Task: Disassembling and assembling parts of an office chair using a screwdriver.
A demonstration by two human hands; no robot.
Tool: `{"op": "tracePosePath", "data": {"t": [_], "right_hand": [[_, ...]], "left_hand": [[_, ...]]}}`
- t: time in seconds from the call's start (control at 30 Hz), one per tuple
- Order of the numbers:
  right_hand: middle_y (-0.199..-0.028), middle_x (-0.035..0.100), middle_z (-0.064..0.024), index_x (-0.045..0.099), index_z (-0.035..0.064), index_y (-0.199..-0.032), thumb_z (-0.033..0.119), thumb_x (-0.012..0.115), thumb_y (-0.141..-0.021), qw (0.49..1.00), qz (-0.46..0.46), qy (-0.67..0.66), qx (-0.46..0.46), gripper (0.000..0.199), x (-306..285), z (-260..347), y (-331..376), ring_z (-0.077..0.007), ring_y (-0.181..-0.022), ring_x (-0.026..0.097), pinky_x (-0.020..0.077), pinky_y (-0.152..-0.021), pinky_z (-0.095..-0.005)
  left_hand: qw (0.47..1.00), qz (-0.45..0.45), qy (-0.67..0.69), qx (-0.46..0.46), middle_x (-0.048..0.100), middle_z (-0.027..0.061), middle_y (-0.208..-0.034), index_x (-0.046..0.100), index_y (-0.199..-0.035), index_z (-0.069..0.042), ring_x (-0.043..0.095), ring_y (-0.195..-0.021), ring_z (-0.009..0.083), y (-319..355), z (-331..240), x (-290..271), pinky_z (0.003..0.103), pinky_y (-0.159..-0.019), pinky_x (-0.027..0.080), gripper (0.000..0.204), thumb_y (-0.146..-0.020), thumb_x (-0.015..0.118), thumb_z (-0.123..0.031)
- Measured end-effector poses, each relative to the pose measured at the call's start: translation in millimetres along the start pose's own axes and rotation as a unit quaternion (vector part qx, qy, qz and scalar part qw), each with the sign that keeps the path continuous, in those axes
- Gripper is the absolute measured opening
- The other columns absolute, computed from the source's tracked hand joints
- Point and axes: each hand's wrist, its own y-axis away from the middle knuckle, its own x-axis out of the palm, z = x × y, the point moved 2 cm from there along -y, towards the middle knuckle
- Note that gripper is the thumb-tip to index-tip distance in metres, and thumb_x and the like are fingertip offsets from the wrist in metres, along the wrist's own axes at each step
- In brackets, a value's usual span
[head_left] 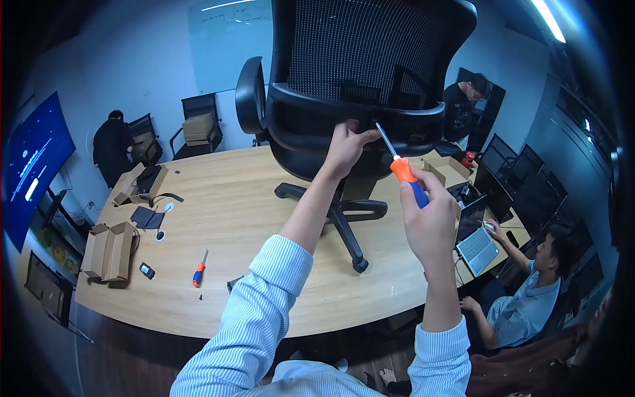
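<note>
A black office chair (357,96) with a mesh back stands on the wooden table, its backrest turned toward me. My right hand (428,215) is closed around the orange and blue handle of a screwdriver (405,173). The metal shaft slants up and left, its tip at the lower frame of the backrest. Against that same frame rests my left hand (348,147), fingers curled and thumb pointing toward the screwdriver's tip. What those fingers hold, if anything, is hidden. A second screwdriver (198,272) lies on the table at the left, near a small dark screw (201,298).
Open cardboard boxes (109,255) and a dark pouch (147,218) lie on the table (245,198) at left. To the right, a seated person (529,301) works at a laptop (477,250). Two other people stand beyond the table. A large screen (40,165) is at far left.
</note>
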Motion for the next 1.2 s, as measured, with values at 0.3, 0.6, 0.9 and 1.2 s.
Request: {"op": "tracePosePath", "data": {"t": [0.3,0.6,0.9,1.2], "right_hand": [[-0.087,0.065,-0.0125,0.068,-0.0002,-0.108,0.009,0.068,-0.080,0.934,-0.057,0.293,-0.199,0.029,13.9,38.5,-2.5,-0.0255,-0.075,0.063,0.0503,-0.064,-0.0367],[-0.085,0.058,-0.0067,0.063,0.0012,-0.095,0.003,0.071,-0.073,0.806,-0.102,0.467,-0.349,0.024,3.9,46.0,-13.2,-0.0179,-0.079,0.054,0.0456,-0.065,-0.0311],[-0.086,0.058,-0.0063,0.066,0.0019,-0.093,0.008,0.072,-0.073,0.760,-0.097,0.525,-0.371,0.022,15.6,49.5,-5.6,-0.0182,-0.079,0.054,0.0439,-0.064,-0.0306],[-0.085,0.062,-0.0138,0.055,-0.0009,-0.111,0.030,0.073,-0.083,0.907,-0.112,0.301,-0.273,0.045,-5.8,42.1,5.9,-0.0234,-0.075,0.064,0.0501,-0.060,-0.0322]], "left_hand": [[0.998,0.031,0.016,0.058,0.067,0.0068,-0.093,0.065,-0.099,0.004,0.060,-0.079,0.0115,-2.7,1.2,0.4,0.027,-0.073,0.047,0.019,-0.081,0.069,0.002],[0.997,0.021,-0.036,0.069,0.067,0.0051,-0.091,0.065,-0.099,0.002,0.060,-0.079,0.0094,3.2,-2.4,2.9,0.027,-0.070,0.048,0.016,-0.086,0.069,-0.005],[0.946,0.074,0.247,-0.195,0.067,0.0082,-0.083,0.063,-0.096,0.002,0.064,-0.069,0.0116,50.9,-27.2,24.4,0.026,-0.064,0.055,0.033,-0.093,0.066,-0.031],[0.905,0.060,0.365,-0.209,0.065,0.0147,-0.094,0.060,-0.102,0.004,0.066,-0.082,0.0208,48.2,-36.6,37.0,0.034,-0.078,0.058,0.027,-0.097,0.058,-0.023]]}}
